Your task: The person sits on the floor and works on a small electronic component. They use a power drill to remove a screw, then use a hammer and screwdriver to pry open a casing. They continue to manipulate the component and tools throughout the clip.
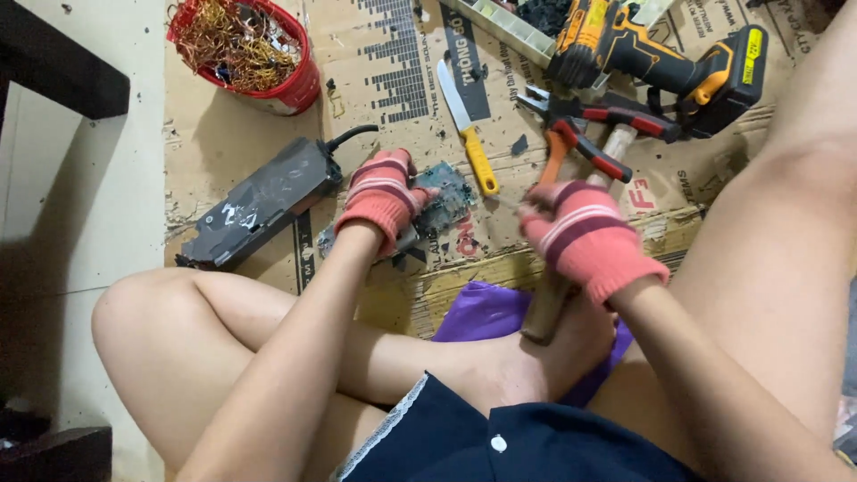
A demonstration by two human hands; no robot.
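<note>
Pinning the small green-grey circuit board (pixel 439 198) flat on the brown cardboard sheet (pixel 393 80) with my left hand (pixel 384 196) — red striped knit glove, fingers curled down over the board's edge. My right hand (pixel 585 234) is fisted around a thin metal tool, tip aimed at the board. I'm judging the board needs firm downward pressure and short prying strokes, angled away from the left fingers — yellow-handled knife (pixel 466 129) is lying just beyond.
</note>
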